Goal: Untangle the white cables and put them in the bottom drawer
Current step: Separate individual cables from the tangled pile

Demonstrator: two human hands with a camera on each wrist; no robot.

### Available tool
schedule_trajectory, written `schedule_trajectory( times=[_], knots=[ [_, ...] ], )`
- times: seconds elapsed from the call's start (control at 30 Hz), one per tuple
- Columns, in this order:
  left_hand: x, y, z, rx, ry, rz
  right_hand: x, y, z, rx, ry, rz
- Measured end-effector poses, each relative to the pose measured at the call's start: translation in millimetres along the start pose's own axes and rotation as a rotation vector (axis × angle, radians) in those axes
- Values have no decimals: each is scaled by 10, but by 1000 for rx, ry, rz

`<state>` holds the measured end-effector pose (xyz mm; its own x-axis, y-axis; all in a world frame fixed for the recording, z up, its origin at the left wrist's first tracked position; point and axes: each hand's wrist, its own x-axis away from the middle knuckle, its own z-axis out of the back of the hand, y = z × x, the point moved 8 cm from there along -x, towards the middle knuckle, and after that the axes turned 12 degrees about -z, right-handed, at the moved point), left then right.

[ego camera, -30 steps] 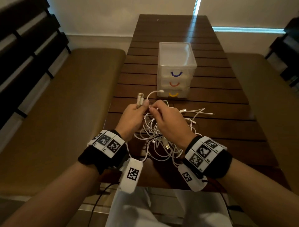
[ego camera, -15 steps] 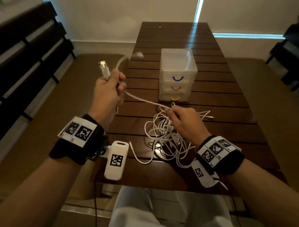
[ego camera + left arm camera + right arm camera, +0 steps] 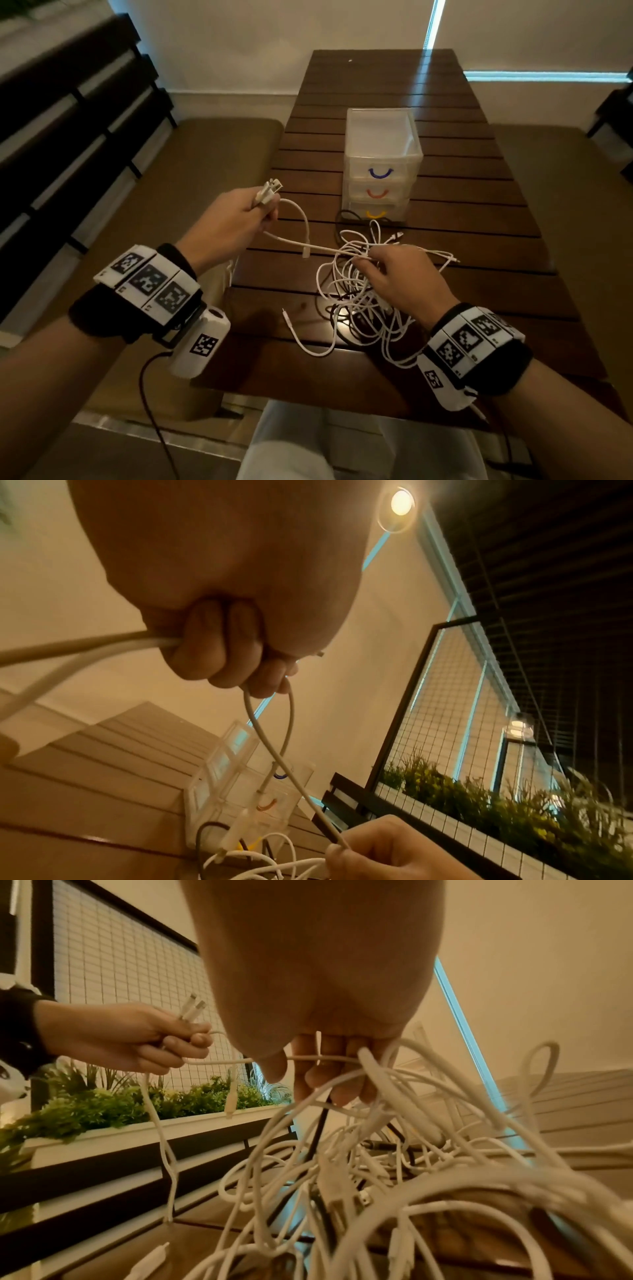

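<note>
A tangle of white cables [image 3: 363, 298] lies on the wooden table [image 3: 479, 212] in front of me. My left hand [image 3: 236, 222] grips two white cable ends [image 3: 269, 192] with their plugs sticking up, held left of the pile above the table's edge. A white cable [image 3: 318, 247] runs taut from it to my right hand [image 3: 394, 270], which pinches strands at the top of the tangle [image 3: 394, 1137]. The clear three-drawer unit [image 3: 380, 164] stands behind the pile; its bottom drawer with the yellow handle [image 3: 376, 214] is closed.
A black cable [image 3: 346, 214] lies at the foot of the drawer unit, and dark cable runs through the pile. Cushioned benches [image 3: 191, 192] flank the table on both sides. A planter with greenery [image 3: 103, 1110] sits to the left.
My left hand pulled the cable ends up and left out of the pile, then came down lower. The right hand stayed holding the tangle on the table.
</note>
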<state>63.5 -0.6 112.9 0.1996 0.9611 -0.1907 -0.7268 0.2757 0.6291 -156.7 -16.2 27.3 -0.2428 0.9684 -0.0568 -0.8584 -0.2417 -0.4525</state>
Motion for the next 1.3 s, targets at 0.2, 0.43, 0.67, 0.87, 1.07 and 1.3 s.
schedule_trajectory(
  times=[0.2,0.43,0.67,0.87,1.07,1.3],
  knots=[
    [-106,221,185,-174,-92,-40,71,33,19,-47,7,-37],
    [-114,282,484,-166,50,-66,24,88,90,-19,-72,-105],
    [85,475,-443,350,-58,-113,112,-457,-89,114,-82,16],
    [191,315,-918,78,-186,-220,209,-530,-68,122,-120,108],
    [301,130,-827,-62,-201,-217,265,-457,-132,109,-169,77],
    [398,88,-821,-33,-239,-335,66,-367,-29,-514,-304,-242]
  ],
)
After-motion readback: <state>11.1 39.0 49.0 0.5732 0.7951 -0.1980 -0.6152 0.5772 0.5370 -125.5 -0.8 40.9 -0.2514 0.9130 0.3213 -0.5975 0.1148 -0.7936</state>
